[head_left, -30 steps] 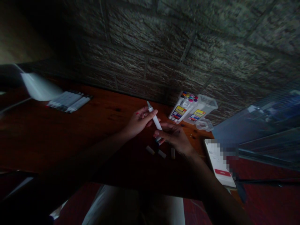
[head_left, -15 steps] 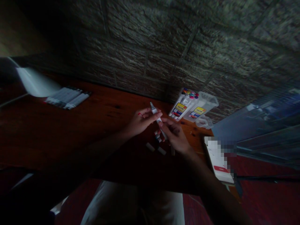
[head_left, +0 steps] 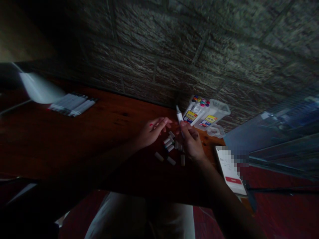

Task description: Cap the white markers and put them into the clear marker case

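An uncapped white marker (head_left: 179, 116) is gripped near its lower end by my right hand (head_left: 193, 141), its grey tip pointing up and slightly left. To the left, my left hand (head_left: 156, 131) hovers apart from the marker. Its fingers are loosely bent and I see nothing in them. There is a red mark on this hand. Below and between the hands, several loose marker caps (head_left: 170, 148) lie scattered on the wooden table (head_left: 119, 132), some partly behind my right hand.
Left, a row of white markers (head_left: 72, 104) lies beside a white lampshade-like object (head_left: 40, 88). Behind my right hand stand a clear case of colourful-ended markers (head_left: 195, 111) and another clear case (head_left: 215, 111). A tablet-like device (head_left: 231, 171) rests at the table's right edge, before a stone wall (head_left: 149, 46).
My left hand has let go of the marker. My right hand has carried it up and to the right, away from the left hand, uncovering more of the caps.
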Demonstrator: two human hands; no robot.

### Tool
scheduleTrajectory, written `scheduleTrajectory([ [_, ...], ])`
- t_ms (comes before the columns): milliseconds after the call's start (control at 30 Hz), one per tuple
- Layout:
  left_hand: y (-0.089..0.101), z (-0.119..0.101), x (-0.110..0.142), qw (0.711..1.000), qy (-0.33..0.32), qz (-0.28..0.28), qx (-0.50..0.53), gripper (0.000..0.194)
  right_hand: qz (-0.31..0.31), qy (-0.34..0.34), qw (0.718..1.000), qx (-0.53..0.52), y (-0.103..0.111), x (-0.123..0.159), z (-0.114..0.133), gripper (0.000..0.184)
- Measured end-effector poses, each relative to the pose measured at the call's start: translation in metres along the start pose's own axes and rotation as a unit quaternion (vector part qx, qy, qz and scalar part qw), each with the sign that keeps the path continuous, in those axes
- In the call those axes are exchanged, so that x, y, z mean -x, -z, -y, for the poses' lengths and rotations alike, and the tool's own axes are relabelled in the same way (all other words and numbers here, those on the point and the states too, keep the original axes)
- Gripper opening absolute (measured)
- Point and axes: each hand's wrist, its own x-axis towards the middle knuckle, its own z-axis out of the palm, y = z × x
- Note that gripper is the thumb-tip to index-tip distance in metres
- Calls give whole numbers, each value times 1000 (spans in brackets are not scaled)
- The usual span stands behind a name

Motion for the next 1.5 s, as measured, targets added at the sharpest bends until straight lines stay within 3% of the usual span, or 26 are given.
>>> scheduleTrajectory([
  [233,1,1,0,1000,0,-20,-1,37,-4,28,1000,4,4,-2,-4,35],
  [400,1,0,0,1000,9,-27,-2,37,1,6,999,38,7,-4,-6,37],
  [733,1,-1,3,999,-21,-13,-48,37,-25,10,999,19,5,-3,3,43],
  [967,-4,-7,7,999,-19,33,-31,25,6,0,999,40,2,-2,-6,45],
  [1067,-4,-9,10,996,-42,48,-69,31,5,-13,1000,15,0,1,-5,38],
  [1267,-1,0,13,966,-137,102,-193,65,35,-9,997,-74,1,-2,-1,29],
  [1500,3,6,13,935,-185,122,-278,67,48,3,989,-142,0,-4,0,33],
])
